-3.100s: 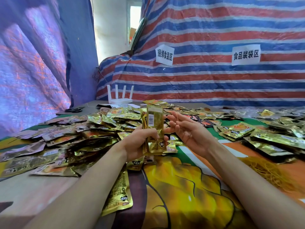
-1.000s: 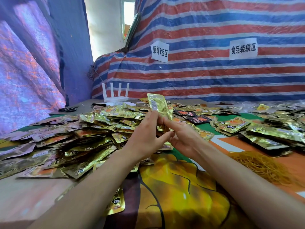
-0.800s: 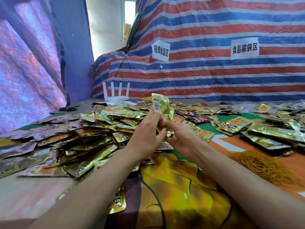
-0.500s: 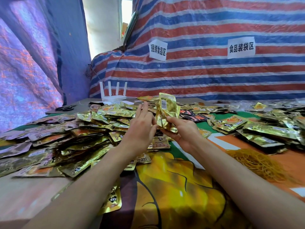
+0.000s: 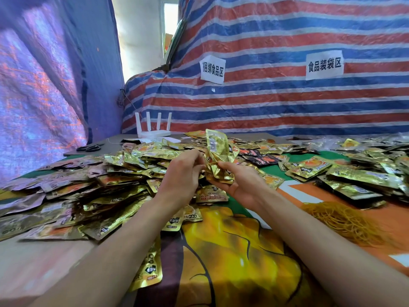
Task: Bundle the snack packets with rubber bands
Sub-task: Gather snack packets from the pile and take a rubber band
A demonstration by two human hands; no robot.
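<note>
Clearly much remains: at frame centre the right hand (image 5: 238,185) cradles a small stack of gold snack packets (image 5: 218,156), the left hand (image 5: 183,173) pinching its edge; rubber bands (image 5: 345,220) lie heaped lower right, loose packets (image 5: 99,191) everywhere.

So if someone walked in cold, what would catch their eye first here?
Probably the heap of gold snack packets spread over the table's left and far side, then the two hands at centre: the right hand cradles a small stack of packets, the left hand pinching its edge. A mound of rubber bands lies right.
</note>
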